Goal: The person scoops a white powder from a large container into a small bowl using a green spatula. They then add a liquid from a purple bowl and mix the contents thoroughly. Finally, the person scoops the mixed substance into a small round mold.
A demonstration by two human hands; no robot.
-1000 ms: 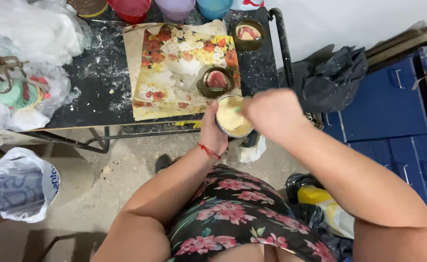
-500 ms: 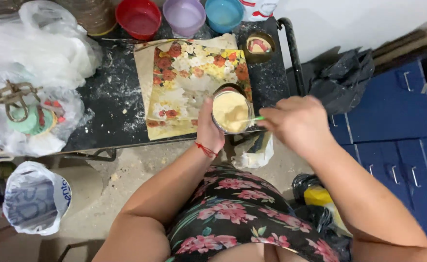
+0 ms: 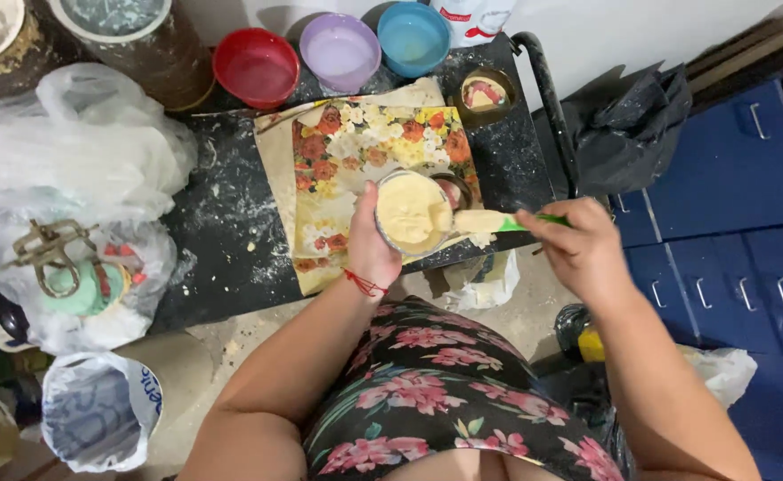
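My left hand [image 3: 371, 252] grips a small round cup [image 3: 412, 214] filled with pale yellow paste, held over the near edge of a black table [image 3: 231, 223]. My right hand [image 3: 578, 245] holds a green-handled spatula [image 3: 489, 222] whose paste-coated blade rests at the cup's right rim. Under the cup lies a floral paper sheet [image 3: 356, 160] with red and yellow flowers. A small dark dish [image 3: 454, 190] is partly hidden behind the cup. A red string circles my left wrist.
Red [image 3: 256, 65], purple [image 3: 340, 51] and blue [image 3: 413, 36] bowls line the table's far edge, beside a small brown pot [image 3: 484, 93]. Clear plastic bags [image 3: 71, 178] cover the left side. Blue drawers [image 3: 730, 205] and a black bag [image 3: 632, 134] stand at right. A white bag [image 3: 97, 410] sits on the floor.
My right hand has drawn away to the right, pulling the spatula out to the cup's rim. The view has shifted so the table and bowls sit lower in the frame.
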